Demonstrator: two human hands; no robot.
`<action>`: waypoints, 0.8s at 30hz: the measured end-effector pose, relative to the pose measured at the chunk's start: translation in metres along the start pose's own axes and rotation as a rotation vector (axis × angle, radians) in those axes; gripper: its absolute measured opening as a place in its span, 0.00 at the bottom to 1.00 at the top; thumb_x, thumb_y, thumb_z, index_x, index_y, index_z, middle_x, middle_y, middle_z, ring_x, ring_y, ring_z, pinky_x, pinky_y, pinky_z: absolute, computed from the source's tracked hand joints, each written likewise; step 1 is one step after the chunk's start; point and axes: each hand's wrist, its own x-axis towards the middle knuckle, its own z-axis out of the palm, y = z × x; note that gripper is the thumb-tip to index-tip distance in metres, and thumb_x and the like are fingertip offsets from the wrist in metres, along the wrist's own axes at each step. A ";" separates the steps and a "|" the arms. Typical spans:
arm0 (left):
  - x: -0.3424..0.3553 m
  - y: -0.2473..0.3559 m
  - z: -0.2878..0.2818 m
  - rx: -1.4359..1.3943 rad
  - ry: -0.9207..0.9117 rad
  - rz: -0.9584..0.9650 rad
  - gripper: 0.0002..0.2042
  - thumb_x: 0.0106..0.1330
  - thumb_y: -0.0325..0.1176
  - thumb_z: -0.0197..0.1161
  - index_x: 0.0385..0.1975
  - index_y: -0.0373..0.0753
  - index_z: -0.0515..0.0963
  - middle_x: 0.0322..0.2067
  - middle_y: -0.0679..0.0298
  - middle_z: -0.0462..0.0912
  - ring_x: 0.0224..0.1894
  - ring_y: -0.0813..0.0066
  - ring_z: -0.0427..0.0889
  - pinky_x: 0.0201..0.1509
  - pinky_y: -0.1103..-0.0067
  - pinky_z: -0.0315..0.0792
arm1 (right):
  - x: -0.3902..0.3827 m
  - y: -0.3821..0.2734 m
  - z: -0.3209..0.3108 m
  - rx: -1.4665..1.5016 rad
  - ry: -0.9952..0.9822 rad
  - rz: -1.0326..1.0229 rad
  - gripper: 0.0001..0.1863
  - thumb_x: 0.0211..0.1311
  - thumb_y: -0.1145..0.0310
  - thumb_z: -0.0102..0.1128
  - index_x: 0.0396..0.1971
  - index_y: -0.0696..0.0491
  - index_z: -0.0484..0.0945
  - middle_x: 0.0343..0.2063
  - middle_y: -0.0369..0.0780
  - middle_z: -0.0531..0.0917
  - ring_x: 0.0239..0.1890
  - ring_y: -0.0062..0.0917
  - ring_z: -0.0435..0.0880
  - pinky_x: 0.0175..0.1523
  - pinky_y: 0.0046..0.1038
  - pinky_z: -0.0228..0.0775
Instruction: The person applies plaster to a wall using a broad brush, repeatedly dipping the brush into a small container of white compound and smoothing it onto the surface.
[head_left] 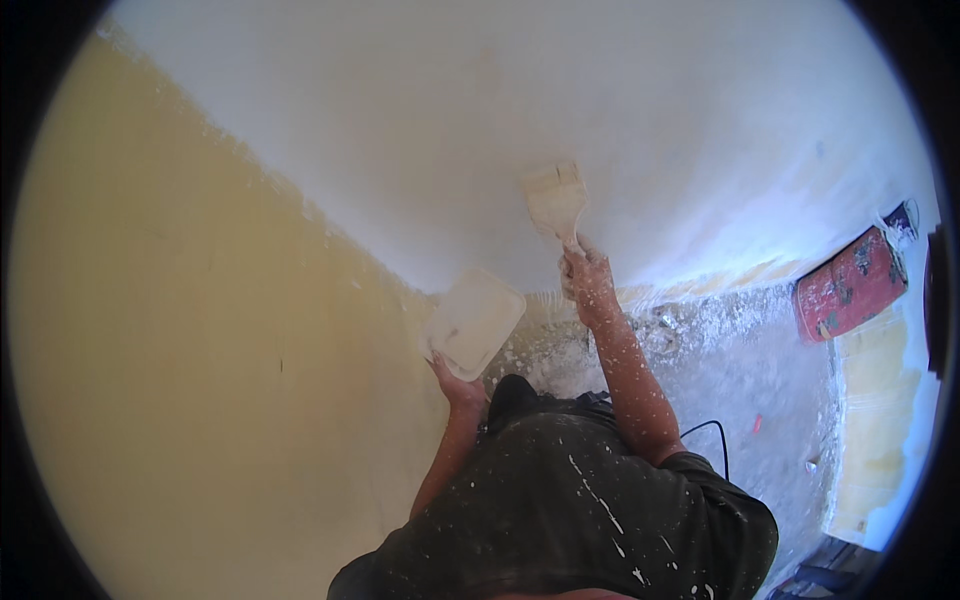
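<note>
My right hand (590, 278), flecked with white paint, is closed round the handle of a wide, paint-covered brush (556, 198). The bristles point up and lie at or very near the white-painted wall (400, 120); I cannot tell if they touch. Lower and to the left, my left hand (458, 382) grips the near edge of a white rectangular tub (480, 325) with rounded corners. A darker patch shows inside the tub. Part of the left hand's fingers is hidden by the tub.
A yellow wall (200, 320) meets the white one at the left corner. On the paint-spattered floor (720, 370) stands a red drum (853, 285) at the right. A black cable (722, 440) curves beside my right arm. Dark objects (825, 578) lie at lower right.
</note>
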 end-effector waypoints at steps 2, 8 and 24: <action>0.001 -0.003 0.002 -0.001 -0.006 -0.023 0.26 0.71 0.53 0.37 0.67 0.53 0.53 0.62 0.61 0.64 0.63 0.58 0.65 0.58 0.54 0.69 | -0.008 -0.029 0.012 -0.038 -0.043 -0.130 0.16 0.68 0.59 0.51 0.50 0.52 0.72 0.18 0.28 0.66 0.11 0.10 0.57 0.14 0.15 0.46; 0.003 -0.008 0.001 -0.013 -0.081 -0.058 0.26 0.70 0.54 0.38 0.66 0.54 0.55 0.61 0.63 0.65 0.62 0.59 0.67 0.55 0.53 0.71 | 0.030 0.003 -0.005 0.163 -0.137 0.043 0.17 0.68 0.61 0.51 0.54 0.48 0.72 0.19 0.28 0.66 0.13 0.11 0.59 0.15 0.16 0.50; 0.001 0.003 0.021 0.008 -0.091 -0.023 0.27 0.69 0.56 0.40 0.64 0.50 0.57 0.61 0.64 0.65 0.61 0.60 0.67 0.54 0.55 0.71 | 0.060 0.171 -0.085 0.153 0.043 0.488 0.05 0.63 0.62 0.52 0.32 0.47 0.72 0.17 0.30 0.67 0.13 0.15 0.62 0.15 0.20 0.48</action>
